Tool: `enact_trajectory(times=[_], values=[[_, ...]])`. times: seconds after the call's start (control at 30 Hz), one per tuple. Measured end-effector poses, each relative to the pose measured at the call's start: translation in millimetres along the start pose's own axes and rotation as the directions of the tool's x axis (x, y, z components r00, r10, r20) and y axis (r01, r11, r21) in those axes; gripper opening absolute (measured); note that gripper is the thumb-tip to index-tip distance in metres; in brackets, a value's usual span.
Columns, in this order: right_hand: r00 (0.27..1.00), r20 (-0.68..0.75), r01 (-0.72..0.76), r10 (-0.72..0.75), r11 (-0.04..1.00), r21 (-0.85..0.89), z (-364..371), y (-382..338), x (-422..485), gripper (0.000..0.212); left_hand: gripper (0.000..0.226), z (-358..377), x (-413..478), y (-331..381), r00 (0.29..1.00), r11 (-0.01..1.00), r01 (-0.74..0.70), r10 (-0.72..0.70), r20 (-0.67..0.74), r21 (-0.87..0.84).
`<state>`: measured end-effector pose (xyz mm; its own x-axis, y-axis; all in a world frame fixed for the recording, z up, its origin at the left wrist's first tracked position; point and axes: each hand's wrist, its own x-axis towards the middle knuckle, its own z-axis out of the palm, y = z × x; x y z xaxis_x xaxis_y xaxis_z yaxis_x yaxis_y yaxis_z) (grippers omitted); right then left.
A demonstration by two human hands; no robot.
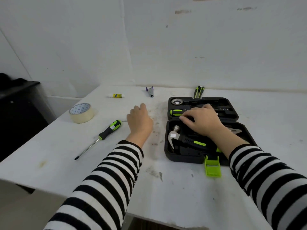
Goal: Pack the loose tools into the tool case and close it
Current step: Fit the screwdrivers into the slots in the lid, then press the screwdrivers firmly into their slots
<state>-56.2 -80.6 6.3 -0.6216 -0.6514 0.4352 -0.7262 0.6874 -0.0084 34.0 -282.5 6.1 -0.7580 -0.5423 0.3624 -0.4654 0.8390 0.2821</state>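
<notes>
Head view: the right grip (202, 121) lies over the open tool case (182, 159), fingers bent down beside the green-and-black handle of a cased screwdriver (176, 112). Whether they pinch its shaft or only press on it I cannot tell. Nearer than this grip a hammer (173, 135) lies in the case's near half, and a green latch (212, 166) hangs off the near wall. Beyond the grip, just past the case, lies a utility knife (198, 92). The left grip (139, 121) rests on the table (166, 196) left of the case, fingers loosely bent, holding nothing. Just left of it lies a loose screwdriver (108, 130), farther left a tape roll (82, 112), and beyond it a glue stick (115, 95) and a stapler (150, 91).
</notes>
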Motion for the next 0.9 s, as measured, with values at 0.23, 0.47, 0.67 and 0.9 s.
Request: enact_trajectory(times=[0.23,0.47,0.67,0.9], values=[[0.99,-0.043,-0.134,0.134,0.991,0.008,0.8,-50.5,13.6,0.037,0.058,-14.7,-3.7,-53.0,0.893,0.892,0.212,-0.342,0.291,0.399],[0.951,-0.021,-0.281,0.308,0.891,0.357,2.6,-38.3,1.1,0.03,0.034,-15.7,-3.7,-86.9,0.987,0.999,0.047,-0.046,0.156,0.001],[0.872,0.07,-0.424,0.484,0.677,0.602,-16.3,-6.2,-10.7,0.032,0.028,-26.5,-4.2,-22.6,0.978,0.92,-0.183,0.206,0.031,-0.348],[0.855,0.229,-0.393,0.466,0.292,0.872,-43.2,8.7,-12.7,0.029,0.032,-30.1,-7.3,90.9,0.814,0.742,-0.554,0.578,-0.059,-0.377]])
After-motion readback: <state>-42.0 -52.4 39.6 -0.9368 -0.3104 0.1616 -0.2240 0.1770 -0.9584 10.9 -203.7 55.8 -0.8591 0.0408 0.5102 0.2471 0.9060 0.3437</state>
